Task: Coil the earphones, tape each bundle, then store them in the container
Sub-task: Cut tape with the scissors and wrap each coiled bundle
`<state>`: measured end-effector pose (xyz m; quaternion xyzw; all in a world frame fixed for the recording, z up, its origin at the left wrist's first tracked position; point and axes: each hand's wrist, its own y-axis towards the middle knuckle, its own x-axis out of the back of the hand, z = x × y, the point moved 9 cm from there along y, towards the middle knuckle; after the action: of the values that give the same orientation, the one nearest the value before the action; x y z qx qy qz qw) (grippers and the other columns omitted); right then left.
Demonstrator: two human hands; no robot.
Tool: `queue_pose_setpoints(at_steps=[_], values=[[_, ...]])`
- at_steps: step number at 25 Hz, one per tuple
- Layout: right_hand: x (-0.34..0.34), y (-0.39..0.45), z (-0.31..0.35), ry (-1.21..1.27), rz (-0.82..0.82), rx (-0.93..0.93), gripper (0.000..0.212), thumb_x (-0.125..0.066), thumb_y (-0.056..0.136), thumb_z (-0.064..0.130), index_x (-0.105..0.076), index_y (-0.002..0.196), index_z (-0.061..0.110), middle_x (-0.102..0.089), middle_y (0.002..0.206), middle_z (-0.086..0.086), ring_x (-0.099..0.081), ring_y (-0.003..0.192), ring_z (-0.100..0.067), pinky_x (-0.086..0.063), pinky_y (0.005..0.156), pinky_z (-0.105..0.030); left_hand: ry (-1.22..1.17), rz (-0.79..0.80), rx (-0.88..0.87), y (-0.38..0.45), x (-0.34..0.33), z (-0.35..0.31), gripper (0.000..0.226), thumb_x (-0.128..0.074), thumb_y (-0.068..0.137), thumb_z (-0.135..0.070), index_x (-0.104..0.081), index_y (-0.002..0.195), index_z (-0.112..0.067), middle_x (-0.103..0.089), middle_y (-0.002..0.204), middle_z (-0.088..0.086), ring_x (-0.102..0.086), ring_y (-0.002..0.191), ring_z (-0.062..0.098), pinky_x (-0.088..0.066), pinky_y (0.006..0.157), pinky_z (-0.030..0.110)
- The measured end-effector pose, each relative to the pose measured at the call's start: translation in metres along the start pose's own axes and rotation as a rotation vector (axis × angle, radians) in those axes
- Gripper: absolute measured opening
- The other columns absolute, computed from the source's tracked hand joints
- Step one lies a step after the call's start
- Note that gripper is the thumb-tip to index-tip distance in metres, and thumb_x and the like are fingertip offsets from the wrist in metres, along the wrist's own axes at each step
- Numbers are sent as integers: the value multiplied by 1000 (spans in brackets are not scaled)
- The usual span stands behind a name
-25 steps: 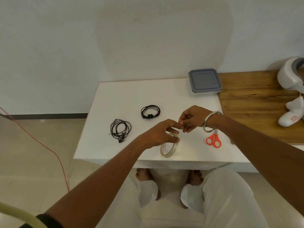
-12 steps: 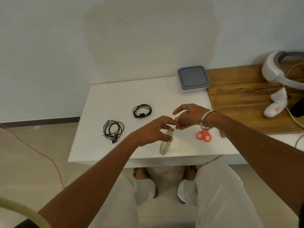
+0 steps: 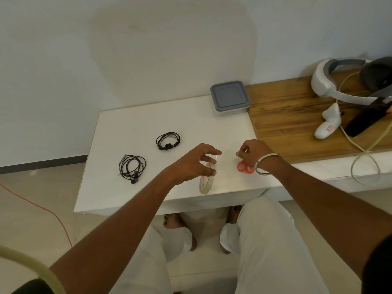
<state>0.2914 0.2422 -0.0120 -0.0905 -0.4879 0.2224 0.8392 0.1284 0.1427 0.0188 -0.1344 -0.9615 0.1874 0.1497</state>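
Two coiled black earphone bundles lie on the white table (image 3: 131, 124): one (image 3: 168, 141) toward the middle, a looser one (image 3: 132, 168) nearer the left front. My left hand (image 3: 194, 164) grips the top of a clear tape roll (image 3: 206, 182) standing on edge near the table's front. My right hand (image 3: 253, 153) is a short way to the right, its fingertips pinched together on the tape end; the clear strip between the hands barely shows. The grey-lidded container (image 3: 229, 97) sits shut at the back of the table.
Orange-handled scissors (image 3: 242, 167) lie partly under my right wrist. A wooden board (image 3: 297, 115) to the right holds a white headset (image 3: 331, 81), a white controller (image 3: 327, 126), a black device and cables. An orange cord crosses the floor on the left.
My hands have drawn apart: the right hand moved right, away from the roll, with its fingertips pinched. The left hand stays on the roll, which now stands more upright.
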Motion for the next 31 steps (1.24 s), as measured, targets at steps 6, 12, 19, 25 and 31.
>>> queue_pose_setpoints(at_steps=[6,12,19,25,31], values=[[-13,-21,-7,-256,-36,-143,32,-66,82,30,-66,102,4,-67,103,-14,-65,94,-30,-50,79,-33,18,-66,-30,7,-13,-6,55,-76,78,-2,-58,126,-20,-43,133,-6,-58,112,11,-57,80,22],[-18,-27,-15,-226,-85,-195,21,-59,88,24,-68,97,7,-70,94,-10,-66,85,-26,-47,68,-29,-101,-148,-40,9,-13,-5,34,-70,85,-8,-63,117,-20,-55,129,-6,-64,102,13,-58,85,34],[-18,-21,-14,-240,-70,-163,40,-57,89,45,-64,93,6,-63,98,-14,-55,76,-23,-44,65,-30,-114,-298,-87,6,3,-2,26,-65,87,3,-67,112,-5,-61,119,-2,-65,84,15,-58,71,25],[-29,-10,-10,-263,96,-78,41,-60,85,45,-61,82,4,-63,92,-15,-56,73,-25,-47,69,-31,-140,-296,-50,0,28,6,31,-65,86,5,-64,116,-2,-58,118,-5,-69,78,9,-60,75,30],[-57,-33,12,226,553,-35,15,-67,86,25,-68,90,11,-74,88,-9,-72,76,-25,-59,79,-34,-112,-263,-29,-9,48,10,31,-64,86,6,-68,115,-6,-54,125,-1,-68,79,8,-55,71,20]])
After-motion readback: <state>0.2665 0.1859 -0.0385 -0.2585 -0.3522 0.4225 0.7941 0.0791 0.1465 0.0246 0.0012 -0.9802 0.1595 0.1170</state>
